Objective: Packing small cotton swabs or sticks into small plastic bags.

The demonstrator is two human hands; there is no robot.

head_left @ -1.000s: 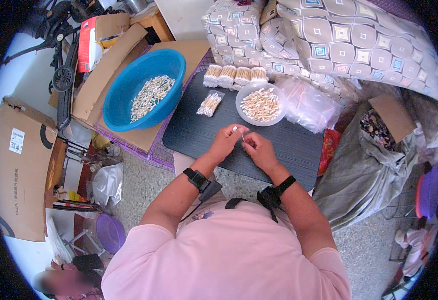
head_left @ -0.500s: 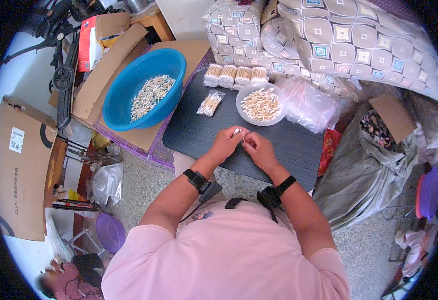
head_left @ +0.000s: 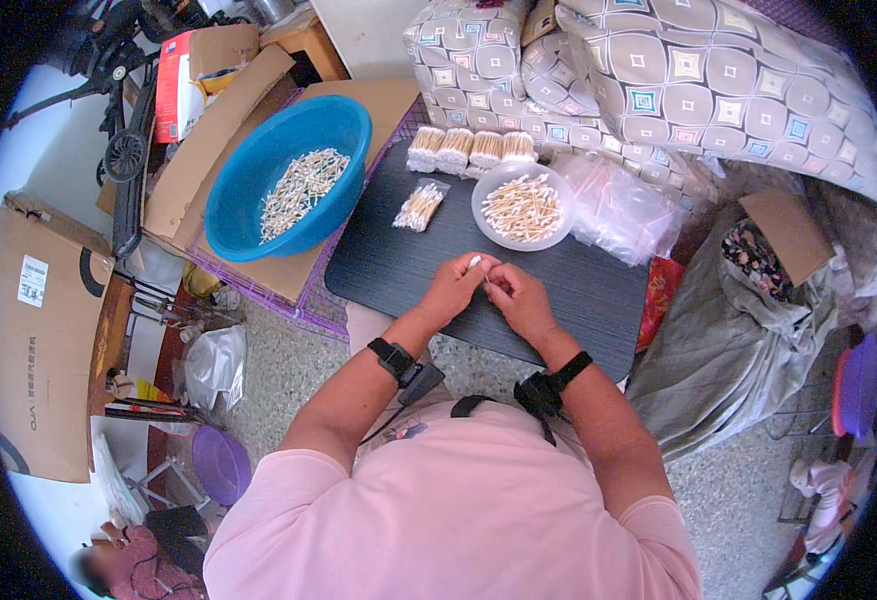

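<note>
Over the near part of the dark table (head_left: pixel 578 305), my two hands meet at their fingertips. My left hand (head_left: pixel 452 287) is closed around cotton swabs (head_left: pixel 474 261), whose white tips poke out above the fingers. Beside it my right hand (head_left: pixel 521 300) is pinched; what its fingers hold is hidden. Just beyond them stands a white bowl (head_left: pixel 478 222) of loose cotton swabs. To its left lies a small clear bag (head_left: pixel 419 206) filled with swabs. Several packed swab bundles (head_left: pixel 470 150) line the far edge.
A big blue basin (head_left: pixel 228 215) with many swabs stands on cardboard at the left. Clear plastic bags (head_left: pixel 626 215) are heaped at the table's right, near a red packet (head_left: pixel 661 300). Patterned covered furniture (head_left: pixel 678 75) borders the back. A grey cloth (head_left: pixel 718 350) drapes at the right.
Almost nothing differs. My fingers have shifted very slightly around the swab tips, and both hands stay in the same place.
</note>
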